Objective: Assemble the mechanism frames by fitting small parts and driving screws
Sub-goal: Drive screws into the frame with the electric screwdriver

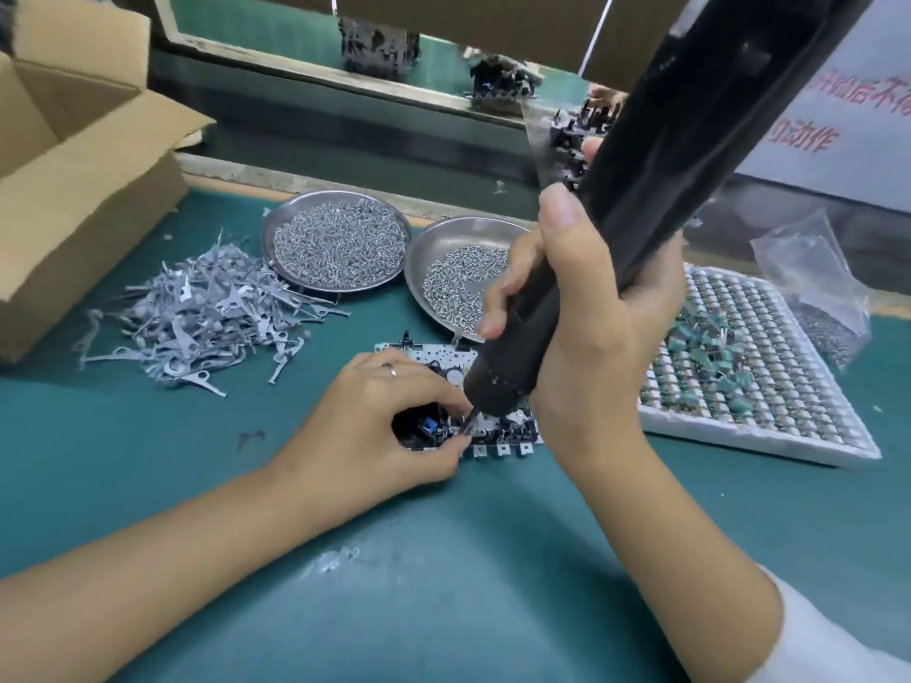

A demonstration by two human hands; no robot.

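A white metal mechanism frame (446,357) with black and blue parts lies flat on the green mat at centre. My left hand (379,416) rests on its left half, fingers curled, thumb and forefinger pinching at the spot where the bit touches. My right hand (586,313) grips a long black electric screwdriver (641,189), tilted up to the right, with its tip (468,421) down on the frame beside my left fingertips. The screw itself is too small to make out.
Two steel dishes of screws (340,239) (458,278) stand behind the frame. A heap of grey metal levers (207,313) lies at left, next to a cardboard box (74,189). A white tray of small parts (749,377) and a plastic bag (813,278) sit at right.
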